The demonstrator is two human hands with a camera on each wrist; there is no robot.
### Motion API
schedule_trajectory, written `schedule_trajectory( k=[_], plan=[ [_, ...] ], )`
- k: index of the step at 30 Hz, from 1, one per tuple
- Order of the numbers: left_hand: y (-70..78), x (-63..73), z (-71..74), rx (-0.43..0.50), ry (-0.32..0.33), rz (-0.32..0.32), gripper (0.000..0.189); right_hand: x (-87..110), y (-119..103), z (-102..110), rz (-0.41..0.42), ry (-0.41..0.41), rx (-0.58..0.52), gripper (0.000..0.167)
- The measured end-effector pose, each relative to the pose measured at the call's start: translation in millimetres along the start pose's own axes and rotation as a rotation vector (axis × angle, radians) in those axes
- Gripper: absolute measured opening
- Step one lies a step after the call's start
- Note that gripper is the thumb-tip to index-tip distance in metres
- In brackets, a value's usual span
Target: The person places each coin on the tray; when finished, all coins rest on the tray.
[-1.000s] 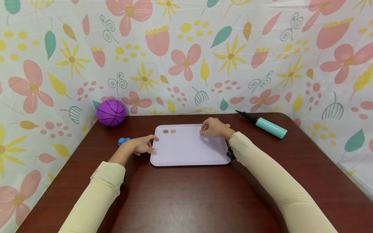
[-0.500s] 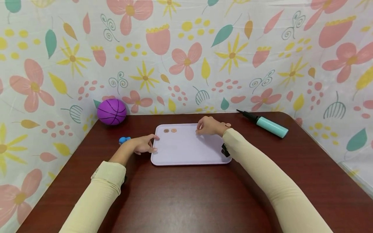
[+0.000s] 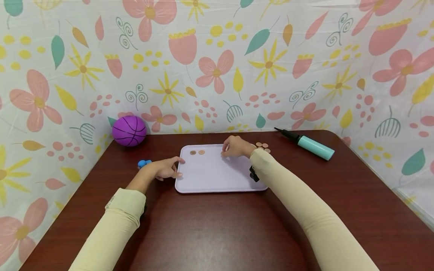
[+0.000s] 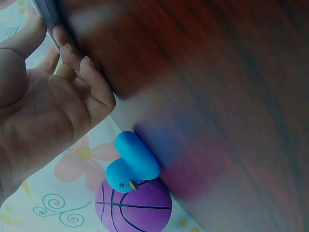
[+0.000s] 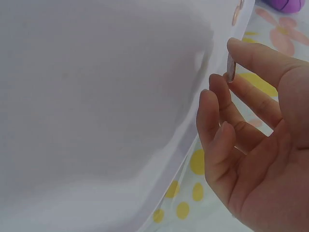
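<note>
My right hand hovers over the back of the white tray. Between its thumb and index finger it pinches a coin, seen nearly edge-on in the right wrist view, with the other fingers loosely bent. A darker coin and a lighter copper one lie side by side in the tray's back left corner. At the tray's left side my left hand holds the rim, thumb and index fingertip over it, the other fingers bent at its outer side in the left wrist view.
Several more coins lie past the tray's right side, partly behind my right wrist. A blue toy duck sits left of the tray, behind my left hand. A purple basketball and a teal hand pump stand toward the table's back.
My right hand has moved left over the tray, still pinching the coin, uncovering more of the coins at the right. The left hand stays at the tray's rim.
</note>
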State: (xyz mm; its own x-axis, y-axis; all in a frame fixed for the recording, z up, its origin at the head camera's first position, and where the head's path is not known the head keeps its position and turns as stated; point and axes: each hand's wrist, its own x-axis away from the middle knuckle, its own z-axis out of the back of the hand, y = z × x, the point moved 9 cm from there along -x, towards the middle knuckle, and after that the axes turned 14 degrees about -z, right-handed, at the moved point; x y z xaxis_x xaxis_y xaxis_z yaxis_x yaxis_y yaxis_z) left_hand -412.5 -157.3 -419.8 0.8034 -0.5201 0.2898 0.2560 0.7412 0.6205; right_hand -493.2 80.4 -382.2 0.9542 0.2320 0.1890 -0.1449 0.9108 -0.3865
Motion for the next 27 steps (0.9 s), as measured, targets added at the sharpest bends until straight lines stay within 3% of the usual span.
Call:
schedule_trajectory(
  k=[13, 27],
  plan=[
    [1.2, 0.0, 0.3, 0.018, 0.005, -0.003, 0.058, -15.1, -11.3, -7.0, -0.041, 0.003, 0.041, 0.019],
    [-3.3, -2.2, 0.3, 0.012, -0.005, 0.007, 0.058, -28.9, -15.6, -15.5, -0.048, -0.004, -0.004, 0.019]
  ],
)
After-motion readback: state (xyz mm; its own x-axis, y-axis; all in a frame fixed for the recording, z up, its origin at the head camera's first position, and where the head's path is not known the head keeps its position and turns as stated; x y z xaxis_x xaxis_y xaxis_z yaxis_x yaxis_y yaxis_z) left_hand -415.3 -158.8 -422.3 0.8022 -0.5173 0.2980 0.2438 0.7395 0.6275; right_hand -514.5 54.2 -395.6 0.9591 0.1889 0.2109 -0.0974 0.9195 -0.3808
